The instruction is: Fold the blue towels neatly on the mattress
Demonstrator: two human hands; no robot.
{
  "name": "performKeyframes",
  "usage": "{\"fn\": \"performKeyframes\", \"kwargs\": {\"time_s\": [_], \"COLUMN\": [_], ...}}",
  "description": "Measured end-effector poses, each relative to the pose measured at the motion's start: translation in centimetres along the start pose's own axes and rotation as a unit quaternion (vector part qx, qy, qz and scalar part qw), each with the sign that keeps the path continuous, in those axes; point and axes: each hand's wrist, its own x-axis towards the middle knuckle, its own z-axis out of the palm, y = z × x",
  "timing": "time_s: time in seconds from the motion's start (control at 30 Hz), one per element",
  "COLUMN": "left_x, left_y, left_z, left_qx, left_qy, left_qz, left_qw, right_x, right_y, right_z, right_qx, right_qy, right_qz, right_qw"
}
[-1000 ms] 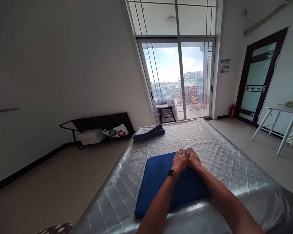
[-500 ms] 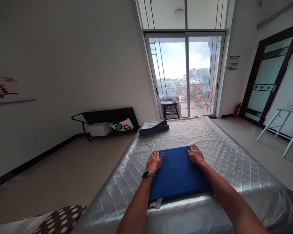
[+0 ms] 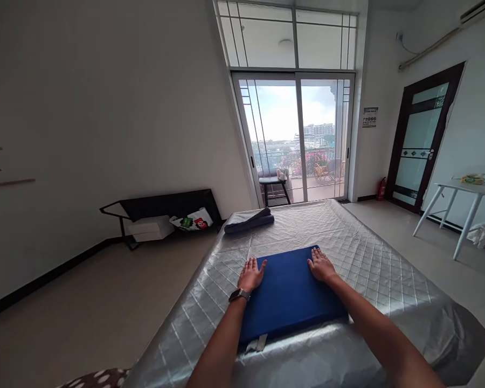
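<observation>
A flat blue cushion [image 3: 288,293] lies in front of me on a bed-like surface with a silver quilted cover [image 3: 388,269]. My left hand [image 3: 251,275] rests flat along its far left edge, fingers stretched forward and thumb apart, with a dark watch on the wrist. On the far right corner lies my right hand [image 3: 321,264], likewise open and flat. A pale tag [image 3: 256,343] sticks out at the cushion's near left corner. Beyond the cushion, a dark grey rolled cloth [image 3: 249,221] sits at the cover's far left.
A low black rack [image 3: 170,207] with a white box [image 3: 151,228] and a printed bag [image 3: 192,220] stands at left. Sliding glass doors [image 3: 299,140] are straight ahead. At right are a white table [image 3: 469,187], a dark-framed door [image 3: 424,145] and a fire extinguisher [image 3: 381,188].
My view has tilted up and turned slightly right, so the room sits lower and further left in the picture. Both hands remain flat on the blue cushion.
</observation>
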Motion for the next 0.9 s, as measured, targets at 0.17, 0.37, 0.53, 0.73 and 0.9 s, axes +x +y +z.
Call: {"fn": "performKeyframes", "kwargs": {"time_s": [0.17, 0.37, 0.53, 0.73, 0.9], "left_x": [0.3, -1.4, -3.2, -4.1, -4.8], "left_y": [4.6, 15.1, 14.3, 3.1, -1.5], "left_z": [-0.6, 2.8, 3.0, 0.9, 0.5], "left_qx": [0.008, -0.011, -0.011, 0.010, -0.008], "left_qy": [0.010, -0.022, -0.028, -0.009, 0.000], "left_qz": [0.057, 0.238, 0.221, 0.059, -0.006], "left_qw": [0.998, 0.971, 0.975, 0.998, 1.000], "right_x": [-0.1, -0.1, -0.2, -0.3, -0.6], "right_y": [-0.1, 0.1, 0.2, 0.0, -0.1], "right_z": [0.1, 0.2, 0.2, -0.1, -0.6], "right_qx": [0.010, 0.007, 0.001, 0.003, -0.002], "right_qy": [0.010, 0.013, 0.015, 0.013, 0.009], "right_qz": [-0.004, -0.015, -0.016, -0.013, -0.014], "right_qw": [1.000, 1.000, 1.000, 1.000, 1.000]}}
